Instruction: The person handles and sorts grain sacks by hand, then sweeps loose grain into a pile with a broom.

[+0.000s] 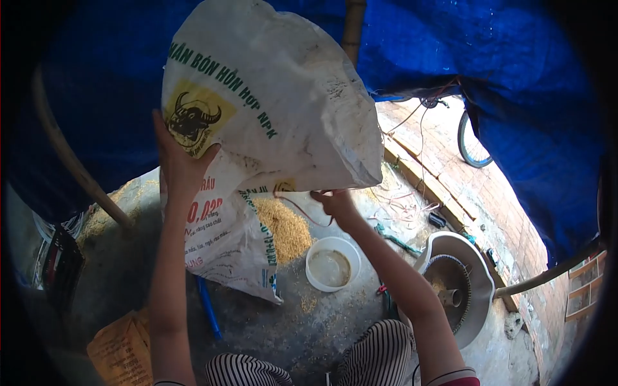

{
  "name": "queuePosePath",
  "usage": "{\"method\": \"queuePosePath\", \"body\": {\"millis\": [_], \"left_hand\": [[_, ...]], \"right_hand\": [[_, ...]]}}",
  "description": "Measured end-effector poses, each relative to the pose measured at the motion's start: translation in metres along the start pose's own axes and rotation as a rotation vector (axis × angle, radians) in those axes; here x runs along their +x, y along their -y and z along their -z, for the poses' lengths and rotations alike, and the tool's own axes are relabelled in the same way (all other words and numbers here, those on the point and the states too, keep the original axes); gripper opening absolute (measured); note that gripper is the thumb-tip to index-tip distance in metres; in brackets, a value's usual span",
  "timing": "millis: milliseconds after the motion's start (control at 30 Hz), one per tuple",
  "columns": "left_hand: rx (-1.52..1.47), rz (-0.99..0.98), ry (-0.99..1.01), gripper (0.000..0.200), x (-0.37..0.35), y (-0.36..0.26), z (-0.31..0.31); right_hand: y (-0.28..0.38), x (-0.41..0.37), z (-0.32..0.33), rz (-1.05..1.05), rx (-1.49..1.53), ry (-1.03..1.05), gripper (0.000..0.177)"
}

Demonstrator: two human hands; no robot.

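A large white woven sack (pixel 283 83) with green lettering and a buffalo-head print is raised in front of me, its upper part billowed out and its lower part hanging in folds. My left hand (pixel 183 157) grips its left side below the print, the thumb showing on the front. At the lower right edge, my right hand (pixel 338 207) pinches the sack, with the fingertips partly hidden by it. Below that hand, a white plastic tub (pixel 356 260) stands on the floor with some cloudy-looking contents. Next to the tub lies a pile of golden grain (pixel 283 225), partly covered by the sack.
A big grey basin (pixel 479 276) with a ridged inside and a short tube stands at right. An orange-brown sack (pixel 119 350) lies at lower left, and a blue pipe (pixel 209 309) nearby. Blue tarpaulin (pixel 515 58) hangs around; a bicycle wheel (pixel 475 141) shows beyond it.
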State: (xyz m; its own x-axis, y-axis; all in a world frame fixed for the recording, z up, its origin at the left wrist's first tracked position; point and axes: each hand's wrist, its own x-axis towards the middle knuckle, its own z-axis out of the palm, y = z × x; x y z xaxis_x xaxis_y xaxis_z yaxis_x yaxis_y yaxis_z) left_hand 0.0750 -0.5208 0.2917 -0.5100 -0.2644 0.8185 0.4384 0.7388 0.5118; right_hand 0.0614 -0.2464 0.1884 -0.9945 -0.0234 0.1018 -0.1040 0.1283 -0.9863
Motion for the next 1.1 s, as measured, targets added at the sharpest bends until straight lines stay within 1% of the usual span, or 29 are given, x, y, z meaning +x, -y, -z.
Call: {"method": "queuePosePath", "body": {"millis": [33, 67, 100, 133, 167, 200, 267, 300, 333, 400, 433, 467, 500, 533, 567, 600, 633, 667, 733, 800, 833, 867, 900, 933, 967, 1000, 1033, 1067, 1100], "left_hand": [[-0.146, 0.015, 0.070, 0.078, 0.004, 0.013, -0.006], [-0.156, 0.018, 0.062, 0.078, 0.012, 0.025, -0.015], [-0.245, 0.026, 0.138, 0.069, 0.018, 0.035, -0.025], [-0.333, 0.041, 0.222, 0.061, 0.018, 0.045, -0.037], [-0.369, 0.040, 0.232, 0.047, 0.020, 0.037, -0.045], [-0.382, 0.051, 0.234, 0.047, 0.023, 0.039, -0.055], [-0.559, 0.261, 0.292, 0.047, 0.025, 0.040, -0.077], [-0.525, 0.288, 0.307, 0.047, 0.026, 0.035, -0.082], [-0.553, 0.303, 0.315, 0.047, 0.026, 0.030, -0.085], [-0.477, 0.167, 0.382, 0.048, 0.029, 0.017, -0.083], [-0.471, 0.228, 0.469, 0.047, 0.033, 0.010, -0.075], [-0.473, 0.235, 0.470, 0.047, 0.039, -0.003, -0.064], [-0.490, 0.312, 0.549, 0.048, 0.047, -0.018, -0.050], [-0.501, 0.390, 0.627, 0.049, 0.059, -0.033, -0.039], [-0.491, 0.435, 0.656, 0.055, 0.070, -0.044, -0.027], [-0.473, 0.441, 0.642, 0.055, 0.078, -0.051, -0.016], [-0.400, 0.437, 0.634, 0.051, 0.082, -0.056, -0.010], [-0.322, 0.429, 0.620, 0.048, 0.086, -0.059, -0.003], [-0.008, 0.302, 0.721, 0.045, 0.077, -0.034, 0.009], [0.033, 0.352, 0.652, 0.046, 0.071, -0.040, 0.038], [0.023, 0.335, 0.562, 0.046, 0.049, -0.024, 0.054], [0.012, 0.311, 0.475, 0.047, 0.028, -0.004, 0.069], [-0.357, 0.539, 0.419, 0.046, 0.006, 0.017, 0.080], [-0.734, 0.758, 0.358, 0.046, -0.002, 0.022, 0.094], [-0.717, 0.754, 0.350, 0.046, 0.004, 0.010, 0.116], [-0.821, 0.810, 0.389, 0.048, 0.009, -0.003, 0.137], [-0.928, 0.867, 0.430, 0.049, 0.019, -0.017, 0.154], [-0.916, 0.863, 0.425, 0.049, 0.031, -0.030, 0.167], [-0.777, 1.070, 0.397, 0.046, 0.045, -0.044, 0.177]], "right_hand": [[-0.006, 0.010, -0.021, 0.349, -0.051, -0.064, 0.022], [-0.013, 0.021, -0.033, 0.693, -0.101, -0.124, 0.021], [0.006, 0.020, -0.033, 0.689, -0.113, -0.122, 0.021], [0.026, 0.018, -0.029, 0.330, 0.106, -0.086, 0.023], [0.041, 0.019, -0.026, -0.033, 0.321, -0.058, 0.027], [0.046, 0.021, -0.023, 0.004, 0.368, -0.127, 0.032], [0.061, 0.012, -0.026, -0.011, 0.484, -0.348, 0.030], [0.065, 0.003, -0.031, 0.003, 0.474, -0.438, 0.030], [0.069, -0.007, -0.035, 0.021, 0.461, -0.523, 0.029], [0.069, -0.028, -0.032, 0.022, 0.433, -0.605, 0.028], [0.080, -0.041, -0.029, 0.015, 0.422, -0.610, 0.028], [0.094, -0.053, -0.024, -0.124, 0.397, -0.625, 0.028], [0.107, -0.065, -0.020, -0.265, 0.374, -0.637, 0.028], [0.117, -0.071, -0.016, -0.273, 0.376, -0.630, 0.028], [0.122, -0.076, -0.011, -0.265, 0.366, -0.638, 0.028], [0.132, -0.078, -0.009, -0.255, 0.359, -0.640, 0.028], [0.146, -0.078, -0.007, -0.257, 0.371, -0.614, 0.028], [0.165, -0.075, -0.007, -0.271, 0.377, -0.619, 0.024], [0.185, -0.071, -0.007, -0.278, 0.411, -0.594, 0.021], [0.179, -0.064, -0.009, -0.284, 0.187, -0.577, 0.011], [0.181, -0.068, -0.014, -0.270, 0.209, -0.539, 0.011], [0.189, -0.072, -0.019, -0.297, 0.193, -0.462, 0.024], [0.195, -0.073, -0.025, -0.323, 0.171, -0.390, 0.041], [0.228, -0.074, -0.031, -0.320, 0.186, -0.368, 0.041], [0.271, -0.078, -0.035, -0.196, 0.051, -0.357, 0.044], [0.302, -0.083, -0.037, -0.068, -0.084, -0.349, 0.047], [0.308, -0.086, -0.038, -0.067, -0.073, -0.340, 0.047], [0.303, -0.090, -0.039, -0.063, -0.155, -0.231, 0.047], [0.309, -0.093, -0.040, -0.054, -0.237, -0.123, 0.047]]}}
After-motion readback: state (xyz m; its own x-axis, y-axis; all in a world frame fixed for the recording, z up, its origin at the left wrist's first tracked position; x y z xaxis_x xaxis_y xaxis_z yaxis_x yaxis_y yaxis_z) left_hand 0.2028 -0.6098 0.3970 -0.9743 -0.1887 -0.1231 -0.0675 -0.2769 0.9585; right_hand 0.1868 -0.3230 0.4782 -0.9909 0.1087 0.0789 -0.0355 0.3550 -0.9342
